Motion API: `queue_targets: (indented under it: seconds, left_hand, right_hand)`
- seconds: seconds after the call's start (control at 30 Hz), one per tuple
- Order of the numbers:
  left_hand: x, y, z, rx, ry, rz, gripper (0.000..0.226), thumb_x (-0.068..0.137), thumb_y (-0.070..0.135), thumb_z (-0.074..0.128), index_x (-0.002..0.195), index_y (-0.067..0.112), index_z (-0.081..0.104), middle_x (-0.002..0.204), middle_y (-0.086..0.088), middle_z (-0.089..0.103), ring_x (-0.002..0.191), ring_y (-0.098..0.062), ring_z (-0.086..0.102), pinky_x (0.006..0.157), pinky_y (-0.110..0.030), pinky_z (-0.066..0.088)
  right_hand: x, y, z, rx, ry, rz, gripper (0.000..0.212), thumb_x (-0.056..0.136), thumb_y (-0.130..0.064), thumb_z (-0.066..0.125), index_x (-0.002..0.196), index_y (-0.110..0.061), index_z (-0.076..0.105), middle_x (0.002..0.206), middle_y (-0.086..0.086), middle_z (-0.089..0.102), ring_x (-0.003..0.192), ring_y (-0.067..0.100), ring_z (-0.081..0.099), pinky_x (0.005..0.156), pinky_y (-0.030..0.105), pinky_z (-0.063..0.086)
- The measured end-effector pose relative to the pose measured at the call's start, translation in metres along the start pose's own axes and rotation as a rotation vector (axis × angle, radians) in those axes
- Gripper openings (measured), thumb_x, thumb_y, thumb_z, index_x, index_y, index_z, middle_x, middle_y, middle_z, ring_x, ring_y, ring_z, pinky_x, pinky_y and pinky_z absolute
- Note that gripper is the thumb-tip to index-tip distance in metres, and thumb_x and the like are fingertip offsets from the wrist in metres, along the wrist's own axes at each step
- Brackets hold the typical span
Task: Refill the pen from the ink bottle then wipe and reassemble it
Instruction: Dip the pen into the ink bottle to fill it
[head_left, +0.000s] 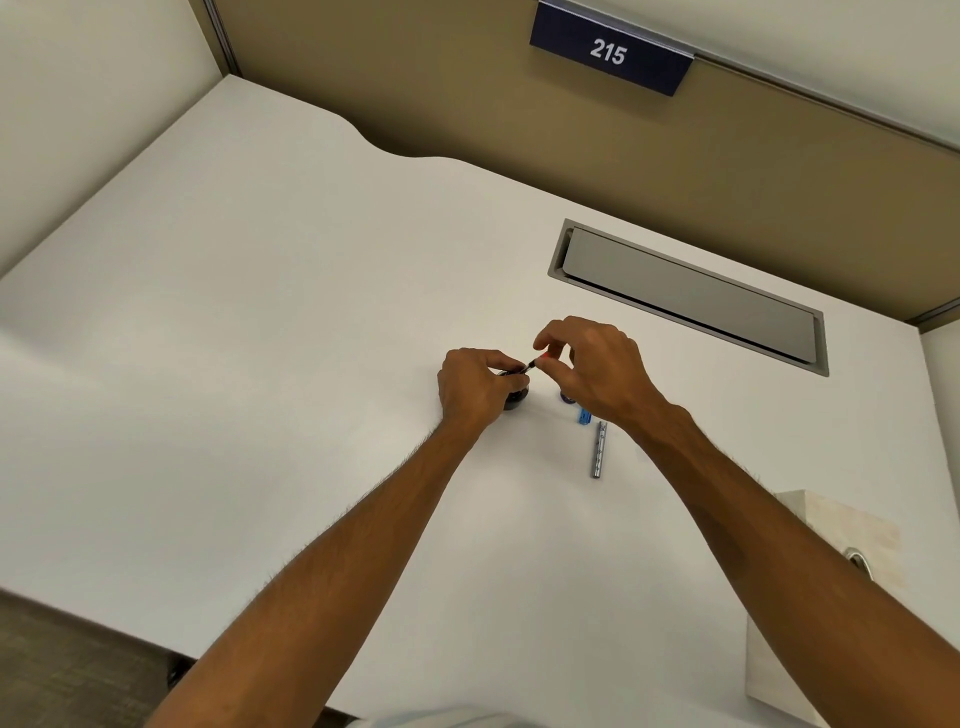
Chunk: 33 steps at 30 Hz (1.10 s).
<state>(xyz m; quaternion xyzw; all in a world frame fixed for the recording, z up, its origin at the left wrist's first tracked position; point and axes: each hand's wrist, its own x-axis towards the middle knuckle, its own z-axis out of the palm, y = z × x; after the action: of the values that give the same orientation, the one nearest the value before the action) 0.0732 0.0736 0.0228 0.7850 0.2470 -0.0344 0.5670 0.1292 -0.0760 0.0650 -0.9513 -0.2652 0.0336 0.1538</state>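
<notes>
My left hand (475, 384) grips the dark front section of the pen (524, 369) over a dark ink bottle (517, 399), which the hand mostly hides. My right hand (592, 364) pinches the red-tipped end of the pen's converter (544, 357) between thumb and fingertips. A silver pen barrel (599, 449) lies on the white desk just below my right hand. Beside it sits a small blue pen part (585, 416), and a purple round cap (567, 398) peeks out under my right palm.
A grey cable hatch (691, 296) is set into the desk (260, 312) behind my hands. A beige tissue box (810, 597) stands at the right front edge. A tan partition with a sign reading 215 (610, 49) closes the back.
</notes>
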Motion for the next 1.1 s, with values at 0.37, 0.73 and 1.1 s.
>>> queue_targets:
  seconds: [0.37, 0.73, 1.1]
  left_hand:
    - [0.000, -0.001, -0.001, 0.001, -0.006, -0.005, 0.017, 0.075, 0.019, 0.083, 0.091, 0.017, 0.082, 0.093, 0.000, 0.079, 0.091, -0.017, 0.069, 0.084, -0.033, 0.056]
    - [0.000, -0.001, -0.001, -0.008, -0.002, -0.007, 0.016, 0.075, 0.020, 0.083, 0.090, 0.018, 0.082, 0.093, 0.000, 0.079, 0.091, -0.017, 0.070, 0.088, -0.037, 0.056]
    - [-0.002, 0.002, -0.002, -0.005, -0.007, -0.009, 0.019, 0.077, 0.018, 0.082, 0.096, 0.012, 0.081, 0.098, -0.004, 0.079, 0.095, -0.020, 0.069, 0.092, -0.038, 0.055]
  right_hand:
    - [0.003, -0.002, 0.002, -0.024, 0.025, 0.043, 0.024, 0.093, -0.037, 0.063, 0.091, -0.015, 0.071, 0.085, 0.002, 0.070, 0.076, 0.020, 0.061, 0.068, 0.035, 0.051]
    - [0.008, 0.000, 0.007, -0.018, 0.010, 0.079, 0.036, 0.093, -0.046, 0.058, 0.082, -0.013, 0.068, 0.071, -0.002, 0.062, 0.065, 0.018, 0.058, 0.062, 0.033, 0.049]
    - [-0.001, 0.001, -0.002, 0.017, 0.005, -0.001, 0.013, 0.091, -0.027, 0.065, 0.101, -0.018, 0.069, 0.096, -0.002, 0.070, 0.076, 0.011, 0.051, 0.069, 0.028, 0.042]
